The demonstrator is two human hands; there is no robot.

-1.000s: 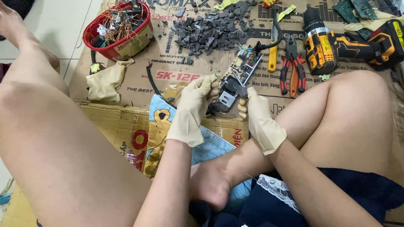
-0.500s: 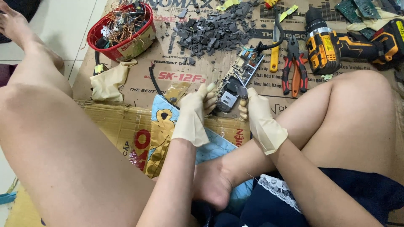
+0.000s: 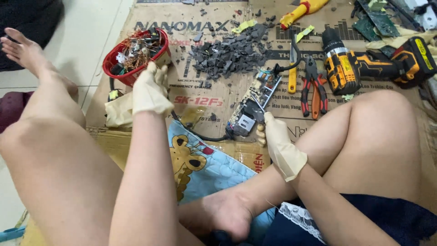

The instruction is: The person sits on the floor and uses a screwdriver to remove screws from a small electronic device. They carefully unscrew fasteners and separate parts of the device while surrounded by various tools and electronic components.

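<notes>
Right now we sit on the floor with our legs crossed, on flat cardboard. Our left hand is in a pale rubber glove and reaches out to the red basket. The basket already has lots of copper wire and small metal bits in it, so a good bit of sorting looks done. The fingers of this hand are bent at the rim of the basket, but we see them from the back, so we cannot tell if they hold a little piece or nothing

Our right hand also wears a glove. Its fingers are curled onto the near end of a long circuit board and keep it down on the cardboard. The board lies in front of us, between our knees, and a black cord runs out from it. It still has many parts on it, so we think there is more to pull off

Farther away lies a big pile of dark broken pieces. That looks like work that is finished. Beside the board lie red pliers and a yellow screwdriver, and a yellow and black drill lies past our right knee. More green boards wait in the far corner, so we think plenty is left
</notes>
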